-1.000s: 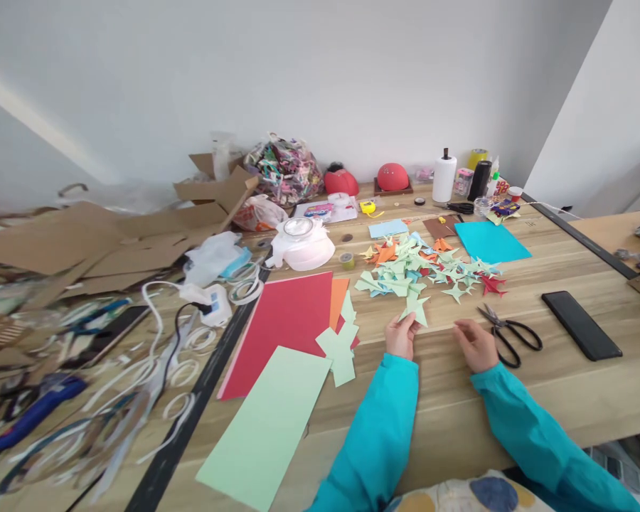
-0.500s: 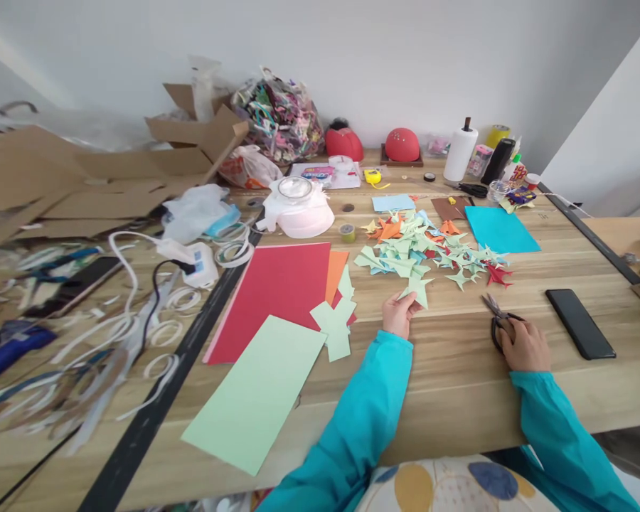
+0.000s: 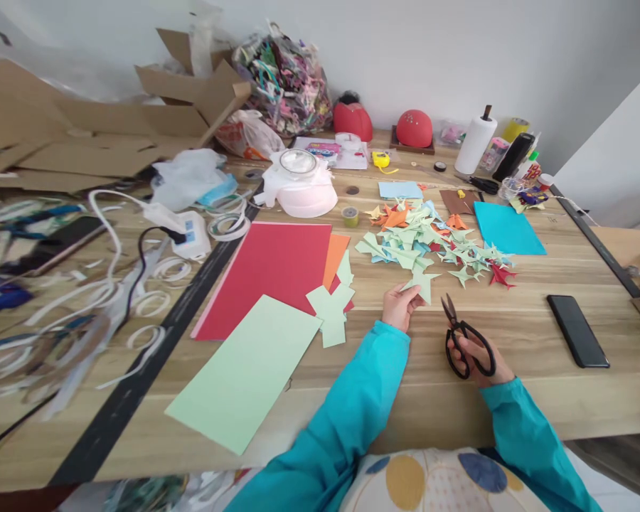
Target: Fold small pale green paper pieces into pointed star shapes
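My left hand point(image 3: 400, 306) pinches a folded light green paper shape point(image 3: 421, 283) at the near edge of a pile of small folded paper shapes point(image 3: 432, 245). My right hand point(image 3: 483, 363) is closed through the handles of black scissors point(image 3: 461, 338), held just above the table with the blades pointing up and away toward the green shape. Both arms wear teal sleeves. Left of my left hand lie light green paper scraps point(image 3: 331, 313), a red sheet point(image 3: 272, 274) and a large light green sheet point(image 3: 245, 370).
A black phone point(image 3: 577, 331) lies at the right. A blue sheet point(image 3: 506, 227), a white kettle-like pot point(image 3: 299, 188), a paper towel roll point(image 3: 474, 144), red domes and cardboard stand further back. Tape rolls, cables and tools crowd the left of the wooden table point(image 3: 432, 405).
My right hand reached right to the scissors on the table, took them up and brought them back toward the green shape. My left hand kept its hold on the shape.
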The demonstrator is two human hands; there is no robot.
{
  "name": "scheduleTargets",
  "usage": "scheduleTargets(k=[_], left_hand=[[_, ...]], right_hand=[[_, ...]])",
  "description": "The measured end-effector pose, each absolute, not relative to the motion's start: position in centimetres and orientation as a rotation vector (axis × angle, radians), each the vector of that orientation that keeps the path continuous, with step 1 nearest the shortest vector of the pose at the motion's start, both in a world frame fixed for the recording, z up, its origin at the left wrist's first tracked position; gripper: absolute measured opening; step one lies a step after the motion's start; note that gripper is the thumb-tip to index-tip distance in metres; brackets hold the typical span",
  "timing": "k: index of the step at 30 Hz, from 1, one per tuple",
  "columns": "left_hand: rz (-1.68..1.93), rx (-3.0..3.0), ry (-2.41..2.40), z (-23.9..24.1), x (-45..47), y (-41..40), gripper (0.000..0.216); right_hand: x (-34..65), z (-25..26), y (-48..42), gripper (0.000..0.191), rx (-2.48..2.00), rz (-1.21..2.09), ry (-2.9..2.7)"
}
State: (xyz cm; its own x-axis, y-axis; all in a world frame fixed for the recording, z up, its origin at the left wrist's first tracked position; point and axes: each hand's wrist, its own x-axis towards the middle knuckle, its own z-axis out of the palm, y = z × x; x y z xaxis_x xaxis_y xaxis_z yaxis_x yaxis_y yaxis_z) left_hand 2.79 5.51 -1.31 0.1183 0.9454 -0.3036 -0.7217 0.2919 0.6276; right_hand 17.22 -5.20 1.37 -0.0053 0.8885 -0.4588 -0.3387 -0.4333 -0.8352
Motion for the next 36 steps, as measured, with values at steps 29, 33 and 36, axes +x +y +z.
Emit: scheduleTargets(k=[29, 33, 36], left_hand=[[1.245, 0.419, 0.797, -1.1, 3.1, 5.8, 0.028], [1.239, 0.420, 0.803, -1.2, 3.1, 5.8, 0.028], [1.235, 0.436, 0.793, -1.2, 3.1, 5.8, 0.028]], right_hand=[[14.6, 1.0, -5.1, 0.045, -1.444, 1.455, -0.921], [14.6, 0.9, -5.0, 0.047, -1.440, 1.464, -0.913], [14.7, 0.8, -5.0, 0.047, -1.435, 1.466, -0.902]])
